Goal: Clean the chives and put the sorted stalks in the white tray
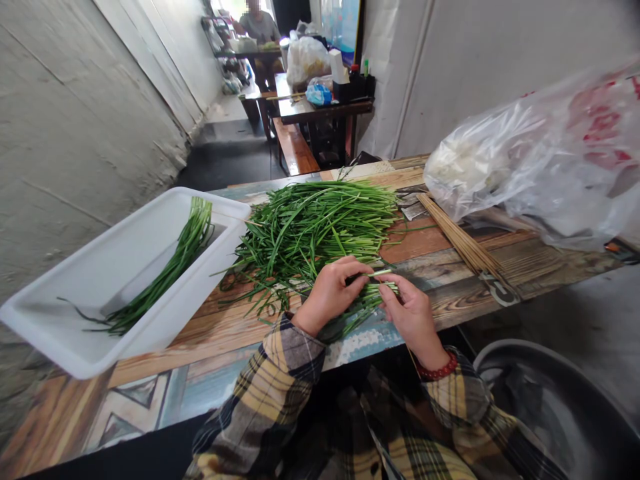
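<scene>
A large heap of green garlic chives [320,220] lies across the table, pale stalk ends to the right. At the heap's near edge my left hand [337,287] is closed, thumb against fingers, on some chives. My right hand [407,310] pinches the pale ends of a few stalks just to its right. The two hands nearly meet. More chives lie under and between them. In the white plastic tray [165,210] on the left rests a neat bundle of chives [167,280], its cut ends at the far side.
Thin bamboo skewers [460,240] lie on the patterned wooden table [210,347], right of the heap. Behind them sits a clear plastic bag [530,160] with red print. A dark tub [545,400] stands below at right. A person [260,30] is beyond another table [325,110].
</scene>
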### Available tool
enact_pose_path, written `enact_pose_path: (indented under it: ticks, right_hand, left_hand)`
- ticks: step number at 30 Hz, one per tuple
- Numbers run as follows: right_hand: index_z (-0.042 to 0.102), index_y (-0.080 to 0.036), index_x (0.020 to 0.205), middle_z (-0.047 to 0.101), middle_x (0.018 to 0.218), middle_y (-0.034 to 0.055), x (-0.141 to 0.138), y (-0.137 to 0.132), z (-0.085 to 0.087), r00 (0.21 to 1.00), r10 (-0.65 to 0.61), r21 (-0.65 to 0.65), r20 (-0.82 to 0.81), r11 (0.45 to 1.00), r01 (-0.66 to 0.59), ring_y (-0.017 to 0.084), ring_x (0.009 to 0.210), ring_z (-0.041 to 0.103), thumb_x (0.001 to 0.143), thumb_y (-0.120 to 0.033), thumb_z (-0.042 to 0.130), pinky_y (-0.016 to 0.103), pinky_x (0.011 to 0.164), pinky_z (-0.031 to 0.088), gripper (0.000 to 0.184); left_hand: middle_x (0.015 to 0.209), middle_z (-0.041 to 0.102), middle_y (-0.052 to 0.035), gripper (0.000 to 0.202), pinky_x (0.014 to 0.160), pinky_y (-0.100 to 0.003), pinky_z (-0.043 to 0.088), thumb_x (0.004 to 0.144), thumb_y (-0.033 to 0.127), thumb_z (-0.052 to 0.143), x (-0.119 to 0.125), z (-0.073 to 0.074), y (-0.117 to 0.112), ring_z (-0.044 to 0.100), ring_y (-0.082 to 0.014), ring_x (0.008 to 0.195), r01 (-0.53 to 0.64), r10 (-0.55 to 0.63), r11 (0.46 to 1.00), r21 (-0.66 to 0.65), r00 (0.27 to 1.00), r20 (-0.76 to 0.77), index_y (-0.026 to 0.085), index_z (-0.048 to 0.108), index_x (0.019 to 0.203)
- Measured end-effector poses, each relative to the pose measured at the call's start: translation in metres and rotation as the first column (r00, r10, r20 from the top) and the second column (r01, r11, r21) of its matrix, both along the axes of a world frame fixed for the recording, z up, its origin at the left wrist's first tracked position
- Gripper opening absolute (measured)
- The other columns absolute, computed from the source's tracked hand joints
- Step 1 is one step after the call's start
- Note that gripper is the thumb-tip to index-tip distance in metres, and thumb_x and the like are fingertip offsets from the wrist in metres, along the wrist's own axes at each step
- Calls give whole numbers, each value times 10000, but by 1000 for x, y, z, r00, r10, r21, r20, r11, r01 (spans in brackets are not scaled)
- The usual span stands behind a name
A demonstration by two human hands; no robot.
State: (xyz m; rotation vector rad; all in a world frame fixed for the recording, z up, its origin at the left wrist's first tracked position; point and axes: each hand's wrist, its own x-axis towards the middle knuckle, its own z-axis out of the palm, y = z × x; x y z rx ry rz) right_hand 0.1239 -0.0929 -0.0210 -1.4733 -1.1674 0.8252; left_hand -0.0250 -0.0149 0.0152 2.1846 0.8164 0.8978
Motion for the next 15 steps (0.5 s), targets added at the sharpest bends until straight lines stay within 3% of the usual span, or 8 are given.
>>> enact_pose_path:
  ticks: [11,15]
  right_hand:
    - [628,-187,997,564,519,-42,1,1,-4,1000,-2,-4,16,1000,2,115,396,517,855,-422,555,234,439,441,285]
    - [553,-217,1150,625,694,-20,0,2,-5,998,-22,17,-63,1000,23,85,375,464,840,-412,579,243,420,445,367]
  left_hand:
    - [798,634,-43,151,693,-241,444,844,141,551,-1,-2,-1,586,-138,766,38,-37,999,29,999,-13,160,688,904]
    - [805,640,-48,139,702,-249,448,842,145,552,0,-2,-1,592,-146,778,46,-45,997,57,999,-16,163,682,886]
